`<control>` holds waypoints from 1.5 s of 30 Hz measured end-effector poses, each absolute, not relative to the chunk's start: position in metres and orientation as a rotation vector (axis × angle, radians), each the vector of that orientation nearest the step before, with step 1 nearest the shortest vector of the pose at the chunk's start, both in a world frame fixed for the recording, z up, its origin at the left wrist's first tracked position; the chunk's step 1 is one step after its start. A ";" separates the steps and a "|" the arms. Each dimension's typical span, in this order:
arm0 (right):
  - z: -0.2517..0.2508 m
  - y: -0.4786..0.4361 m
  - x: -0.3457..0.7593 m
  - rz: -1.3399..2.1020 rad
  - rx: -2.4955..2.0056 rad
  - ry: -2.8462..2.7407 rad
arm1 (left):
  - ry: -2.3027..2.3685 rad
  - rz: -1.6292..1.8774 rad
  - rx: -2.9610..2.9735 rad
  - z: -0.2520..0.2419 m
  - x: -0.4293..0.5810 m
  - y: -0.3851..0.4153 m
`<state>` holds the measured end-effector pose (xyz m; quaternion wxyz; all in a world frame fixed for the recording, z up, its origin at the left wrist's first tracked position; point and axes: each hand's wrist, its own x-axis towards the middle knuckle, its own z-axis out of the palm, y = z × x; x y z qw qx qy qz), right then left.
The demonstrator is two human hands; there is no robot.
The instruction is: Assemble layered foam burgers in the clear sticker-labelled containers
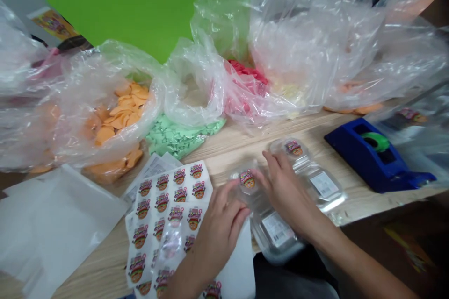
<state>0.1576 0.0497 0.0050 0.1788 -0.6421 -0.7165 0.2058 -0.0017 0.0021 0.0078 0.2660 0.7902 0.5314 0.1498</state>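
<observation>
A clear hinged plastic container (pixel 257 217) lies opened out near the table's front edge, with a round burger-character sticker (pixel 247 179) on its lid and a white barcode label (pixel 278 229) on the other half. My left hand (pixel 220 224) grips the lid's left side with curled fingers. From the right, my right hand (pixel 286 189) holds the same lid, its thumb beside the sticker. Behind it, partly covered by my right hand, a second clear container (pixel 324 184) carries a matching sticker and barcode label. Sticker sheets (pixel 168 224) lie under and left of my left hand.
A blue tape dispenser (pixel 375 154) stands on the right. Along the back are clear bags holding orange pieces (pixel 122 110), green pieces (pixel 178 135) and pink-red pieces (pixel 247 88). White backing paper (pixel 59 224) covers the left side, before a green wall (pixel 140 4).
</observation>
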 end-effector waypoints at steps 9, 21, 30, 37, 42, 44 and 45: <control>-0.003 0.033 0.163 0.658 -1.738 -1.951 | 1.567 0.412 2.002 -0.007 0.004 -0.004; 0.029 0.051 0.211 1.341 -1.543 -1.217 | 1.587 0.387 1.664 0.037 -0.032 0.004; 0.005 0.073 0.239 0.316 -1.717 -1.813 | 1.598 0.385 1.446 0.073 -0.050 0.018; 0.046 0.008 0.151 1.593 -1.089 -1.571 | 1.610 0.451 1.363 0.072 -0.041 0.025; 0.045 0.004 0.145 1.610 -1.116 -1.605 | 1.716 0.511 1.375 0.069 -0.053 0.021; 0.044 0.004 0.144 1.561 -1.144 -1.699 | 1.703 0.568 1.342 0.067 -0.055 0.017; 0.043 0.004 0.144 1.576 -1.162 -1.650 | 1.669 0.599 1.300 0.066 -0.057 0.015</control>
